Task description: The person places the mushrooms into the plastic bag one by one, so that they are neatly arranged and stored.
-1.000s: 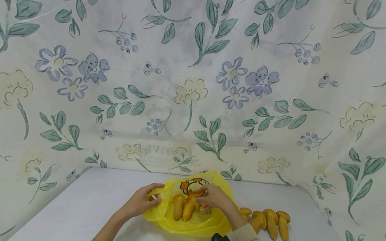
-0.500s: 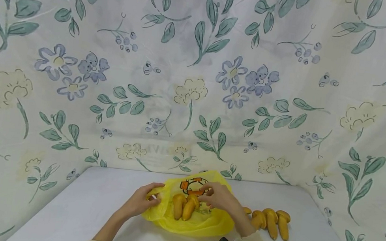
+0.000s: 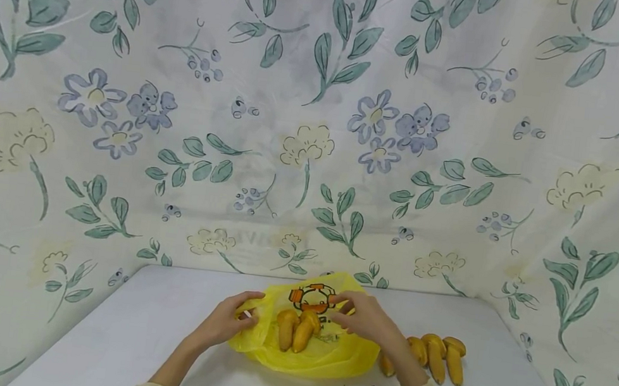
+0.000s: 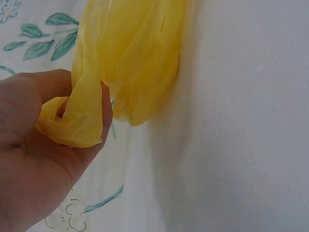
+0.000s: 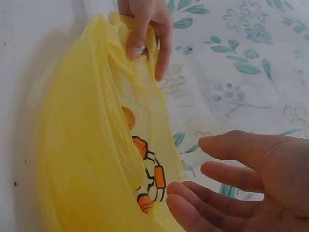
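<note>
A yellow plastic bag [image 3: 319, 363] with a black and orange cartoon print lies on the white table. Two brown-yellow mushrooms [image 3: 303, 334] sit side by side at its mouth in the head view; in the right wrist view only a bit of one mushroom [image 5: 128, 117] shows past the bag's side. At the bag's left edge my left hand [image 3: 226, 320] pinches the plastic between thumb and fingers, and the left wrist view shows the yellow film bunched in that grip. My right hand [image 3: 364, 319], fingers loosely bent and holding nothing, is over the bag's right side.
Several more mushrooms [image 3: 435, 359] lie in a row on the table right of the bag, partly hidden by my right forearm. A floral cloth [image 3: 314, 155] hangs behind the table [image 3: 170, 304] and along its sides.
My right hand has moved right, away from the two mushrooms, showing more of the bag's print. The left hand keeps its hold on the bag's edge.
</note>
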Demonstrator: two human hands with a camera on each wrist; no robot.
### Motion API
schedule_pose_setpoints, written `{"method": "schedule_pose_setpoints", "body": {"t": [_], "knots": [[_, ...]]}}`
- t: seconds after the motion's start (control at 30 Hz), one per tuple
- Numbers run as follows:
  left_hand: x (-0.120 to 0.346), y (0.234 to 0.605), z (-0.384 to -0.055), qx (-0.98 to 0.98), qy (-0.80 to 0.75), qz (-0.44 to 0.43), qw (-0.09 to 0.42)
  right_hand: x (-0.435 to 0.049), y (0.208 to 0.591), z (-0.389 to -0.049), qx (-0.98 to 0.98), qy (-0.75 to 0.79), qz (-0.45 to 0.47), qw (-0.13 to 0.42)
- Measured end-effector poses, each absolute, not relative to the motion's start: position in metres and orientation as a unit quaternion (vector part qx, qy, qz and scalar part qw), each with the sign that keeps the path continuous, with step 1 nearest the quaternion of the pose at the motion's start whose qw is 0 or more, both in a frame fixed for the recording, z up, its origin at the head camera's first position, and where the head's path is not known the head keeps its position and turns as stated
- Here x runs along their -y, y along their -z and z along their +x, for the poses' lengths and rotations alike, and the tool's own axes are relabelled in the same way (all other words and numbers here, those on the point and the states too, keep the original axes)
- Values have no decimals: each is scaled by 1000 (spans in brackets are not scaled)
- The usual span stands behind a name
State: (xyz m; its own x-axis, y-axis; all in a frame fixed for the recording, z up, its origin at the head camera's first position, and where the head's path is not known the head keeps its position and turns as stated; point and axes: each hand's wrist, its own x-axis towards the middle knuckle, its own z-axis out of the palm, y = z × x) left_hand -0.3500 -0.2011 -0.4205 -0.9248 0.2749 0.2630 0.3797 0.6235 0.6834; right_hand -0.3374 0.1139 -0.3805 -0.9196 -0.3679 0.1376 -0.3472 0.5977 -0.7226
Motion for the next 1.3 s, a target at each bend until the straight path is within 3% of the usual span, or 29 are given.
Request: {"method": "schedule_pose_setpoints", "body": {"t": [1.3], "knots": [[201,421,-350,899,399,-168,62,-176,387,-317,-919,371,-136,-17]]}}
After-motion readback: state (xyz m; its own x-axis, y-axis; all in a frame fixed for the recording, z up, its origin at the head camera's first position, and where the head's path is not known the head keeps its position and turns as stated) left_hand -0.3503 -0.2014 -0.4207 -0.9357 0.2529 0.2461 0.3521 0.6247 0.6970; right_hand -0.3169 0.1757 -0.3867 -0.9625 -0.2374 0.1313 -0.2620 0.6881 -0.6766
